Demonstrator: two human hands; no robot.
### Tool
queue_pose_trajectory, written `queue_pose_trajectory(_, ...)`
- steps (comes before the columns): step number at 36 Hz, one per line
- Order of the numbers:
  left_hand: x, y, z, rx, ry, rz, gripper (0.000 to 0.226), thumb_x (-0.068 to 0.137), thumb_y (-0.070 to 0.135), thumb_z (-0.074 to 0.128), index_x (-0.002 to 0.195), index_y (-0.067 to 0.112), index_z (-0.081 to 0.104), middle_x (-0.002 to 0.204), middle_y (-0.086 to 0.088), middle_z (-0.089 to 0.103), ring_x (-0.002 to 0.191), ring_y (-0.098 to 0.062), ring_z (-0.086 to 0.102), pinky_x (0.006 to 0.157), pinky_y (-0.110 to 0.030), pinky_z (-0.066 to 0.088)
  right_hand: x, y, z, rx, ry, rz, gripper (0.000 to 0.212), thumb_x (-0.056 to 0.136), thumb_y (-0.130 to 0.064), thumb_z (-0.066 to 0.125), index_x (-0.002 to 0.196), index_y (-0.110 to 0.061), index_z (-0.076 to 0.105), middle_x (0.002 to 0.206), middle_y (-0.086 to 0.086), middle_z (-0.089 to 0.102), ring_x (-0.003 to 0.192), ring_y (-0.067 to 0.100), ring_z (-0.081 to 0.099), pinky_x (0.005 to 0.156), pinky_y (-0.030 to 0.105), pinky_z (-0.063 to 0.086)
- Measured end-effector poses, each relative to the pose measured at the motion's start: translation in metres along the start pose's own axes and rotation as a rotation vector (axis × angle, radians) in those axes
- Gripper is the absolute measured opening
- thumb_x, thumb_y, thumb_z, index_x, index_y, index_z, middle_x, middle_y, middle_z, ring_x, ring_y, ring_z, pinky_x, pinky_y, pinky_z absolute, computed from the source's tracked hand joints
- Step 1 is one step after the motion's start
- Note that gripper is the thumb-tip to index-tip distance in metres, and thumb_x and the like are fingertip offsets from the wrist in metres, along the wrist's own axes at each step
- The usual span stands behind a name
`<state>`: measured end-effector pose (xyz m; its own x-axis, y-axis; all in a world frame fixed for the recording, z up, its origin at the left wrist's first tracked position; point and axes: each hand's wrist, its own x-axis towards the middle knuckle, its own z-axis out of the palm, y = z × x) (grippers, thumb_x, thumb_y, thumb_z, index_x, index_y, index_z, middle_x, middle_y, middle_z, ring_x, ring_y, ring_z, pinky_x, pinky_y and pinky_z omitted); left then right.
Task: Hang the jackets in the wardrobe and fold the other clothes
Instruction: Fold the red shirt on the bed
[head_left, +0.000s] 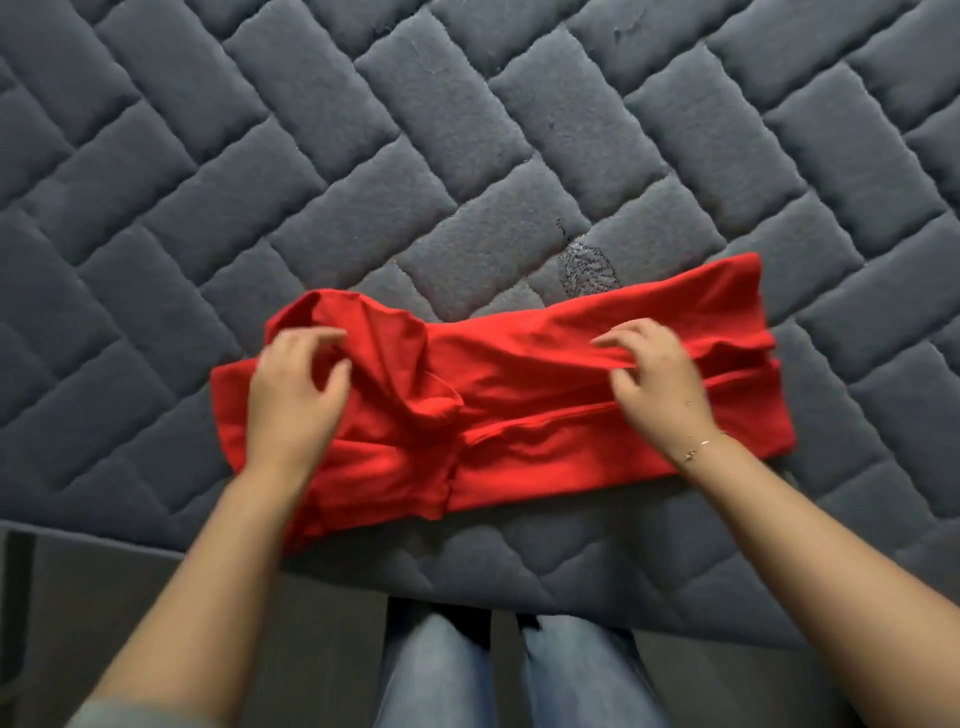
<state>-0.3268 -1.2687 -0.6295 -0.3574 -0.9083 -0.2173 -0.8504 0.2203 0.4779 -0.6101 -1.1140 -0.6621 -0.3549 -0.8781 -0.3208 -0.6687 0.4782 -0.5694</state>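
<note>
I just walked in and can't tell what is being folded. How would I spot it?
Look at the dark grey quilted mattress that fills the view, stitched in a brick-like pattern. Near its front edge lies a bright red fabric garment, partly folded into a long band, with the left hand and right hand on it. It is the only red thing on the grey.

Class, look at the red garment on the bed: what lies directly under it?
The red garment lies on the grey quilted mattress, which shows all round it. Both hands, left hand and right hand, are on top. Whatever lies beneath the cloth is covered.
</note>
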Motion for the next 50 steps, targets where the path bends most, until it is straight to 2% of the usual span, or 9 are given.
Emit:
queue_pose_trajectory(4,0.050,-0.034,-0.010,0.049,0.008,-0.073,0.030,0.089,0.019,0.065,0.114,0.004,0.064,0.114,-0.017,0.062,0.110,-0.034,0.056,0.098,-0.042,0.041,-0.001,-0.064,0.060,0.171,-0.180,0.028,0.018,0.086,-0.013,0.064,0.103,-0.008,0.069,0.104,0.011,0.067,0.103,0.028,0.060,0.094,0.037,0.043)
queue_pose_trajectory(9,0.099,-0.049,0.001,0.167,-0.388,-0.070,0.051,0.082,0.063,0.059,0.120,0.030,0.061,0.122,0.006,0.064,0.121,-0.017,0.053,0.105,-0.040,0.034,0.005,-0.117,0.123,0.184,-0.237,0.293,0.061,0.076,-0.065,0.065,0.111,-0.016,0.064,0.112,0.003,0.065,0.110,0.021,0.057,0.096,0.040,0.044)
queue_pose_trajectory(16,0.108,-0.067,-0.009,-0.079,-0.626,0.173,0.011,0.076,0.034,0.079,0.084,0.031,0.072,0.070,0.006,0.057,0.071,-0.012,0.052,0.071,-0.029,0.039,0.003,-0.124,0.140,0.322,-0.146,0.320,0.039,0.070,-0.020,0.083,0.102,-0.013,0.063,0.067,-0.007,0.043,0.068,0.013,0.045,0.063,0.027,0.030)
queue_pose_trajectory(25,-0.005,-0.121,-0.035,0.170,-0.413,0.520,0.017,0.063,0.025,0.084,0.075,0.019,0.072,0.101,-0.005,0.067,0.095,-0.032,0.061,0.082,-0.044,0.044,-0.026,-0.109,0.112,0.093,0.006,-0.375,0.007,0.088,0.000,0.062,0.081,0.000,0.063,0.087,0.012,0.056,0.080,0.028,0.055,0.074,0.035,0.045)
queue_pose_trajectory(29,-0.042,-0.138,-0.014,0.402,-0.446,0.302,0.044,0.065,0.035,0.082,0.104,0.020,0.068,0.124,-0.001,0.059,0.116,-0.028,0.053,0.102,-0.048,0.029,-0.031,-0.108,0.120,0.020,-0.095,-0.398,0.013,0.088,-0.009,0.065,0.095,0.002,0.062,0.109,0.018,0.061,0.100,0.036,0.062,0.085,0.047,0.051)
queue_pose_trajectory(35,-0.040,-0.126,0.011,0.207,-0.410,0.090,0.079,0.066,0.062,0.071,0.135,0.030,0.047,0.126,0.004,0.048,0.118,-0.021,0.040,0.094,-0.035,0.020,-0.027,-0.107,0.133,-0.011,-0.286,-0.204,0.100,0.068,-0.048,0.081,0.145,-0.005,0.034,0.129,0.012,0.052,0.118,0.027,0.051,0.103,0.040,0.040)
queue_pose_trajectory(42,-0.020,-0.108,0.007,-0.206,-0.446,-0.074,0.033,0.075,0.055,0.072,0.096,0.030,0.067,0.094,0.014,0.066,0.095,-0.008,0.054,0.087,-0.028,0.024,-0.022,-0.116,0.140,-0.003,0.046,-0.260,0.024,0.076,-0.015,0.077,0.096,-0.004,0.071,0.086,0.011,0.065,0.082,0.034,0.060,0.074,0.043,0.041)
queue_pose_trajectory(45,-0.025,-0.108,-0.004,-0.496,-0.411,-0.059,0.012,0.078,0.038,0.077,0.078,0.032,0.067,0.068,0.019,0.059,0.069,-0.003,0.050,0.078,-0.034,0.038,-0.017,-0.122,0.126,0.182,0.051,-0.202,0.018,0.076,-0.006,0.076,0.093,-0.001,0.070,0.087,0.011,0.065,0.080,0.026,0.058,0.074,0.038,0.043)
queue_pose_trajectory(50,-0.046,-0.111,-0.006,-0.669,-0.355,-0.152,0.003,0.085,0.019,0.072,0.086,0.021,0.071,0.083,0.004,0.071,0.079,-0.009,0.059,0.078,-0.035,0.048,0.003,-0.135,0.106,0.517,0.013,-0.022,0.027,0.078,-0.005,0.076,0.104,-0.006,0.067,0.098,0.008,0.069,0.087,0.005,0.057,0.083,0.013,0.043)
